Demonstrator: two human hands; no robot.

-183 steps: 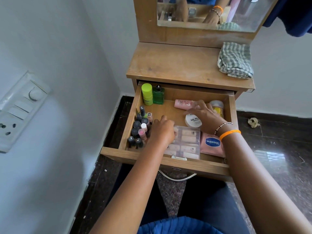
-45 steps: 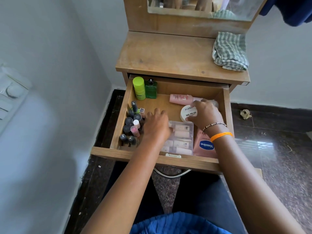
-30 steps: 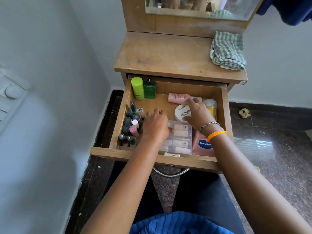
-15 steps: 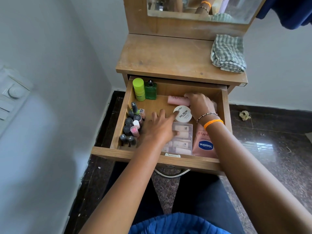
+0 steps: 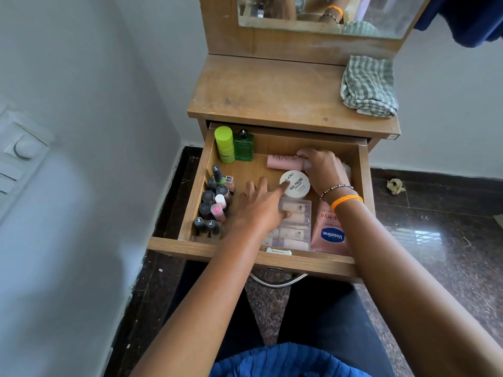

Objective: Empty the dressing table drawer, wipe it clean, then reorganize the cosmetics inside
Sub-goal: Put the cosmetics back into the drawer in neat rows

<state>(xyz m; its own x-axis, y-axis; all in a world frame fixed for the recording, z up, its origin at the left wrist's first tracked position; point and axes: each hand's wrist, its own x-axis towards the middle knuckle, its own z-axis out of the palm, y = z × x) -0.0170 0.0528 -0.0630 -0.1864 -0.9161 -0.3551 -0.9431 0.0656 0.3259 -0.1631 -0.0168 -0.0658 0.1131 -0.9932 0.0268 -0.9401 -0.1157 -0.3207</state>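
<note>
The wooden drawer (image 5: 245, 257) is pulled out and holds cosmetics. My left hand (image 5: 258, 205) lies over the clear box of small tubes (image 5: 298, 227), its straight index finger touching the white round nail polish jar (image 5: 296, 186). At the back right, my right hand (image 5: 324, 170) curls its fingers round the cap end of the pink tube (image 5: 283, 161), which lies on its side. Several nail polish bottles (image 5: 215, 202) stand along the left wall. A lime bottle (image 5: 224, 144) and a green glass bottle (image 5: 243, 146) stand in the back left corner. A pink Vaseline pouch (image 5: 330, 235) lies front right.
A folded green checked cloth (image 5: 367, 85) sits on the right of the dressing table top (image 5: 272, 91), below the mirror (image 5: 326, 14). A white wall with a switch panel (image 5: 21, 153) is close on the left. A crumpled scrap (image 5: 396, 185) lies on the dark floor.
My right hand let go of the white jar and moved back to the pink tube's cap end. My left hand stretched its index finger onto the jar.
</note>
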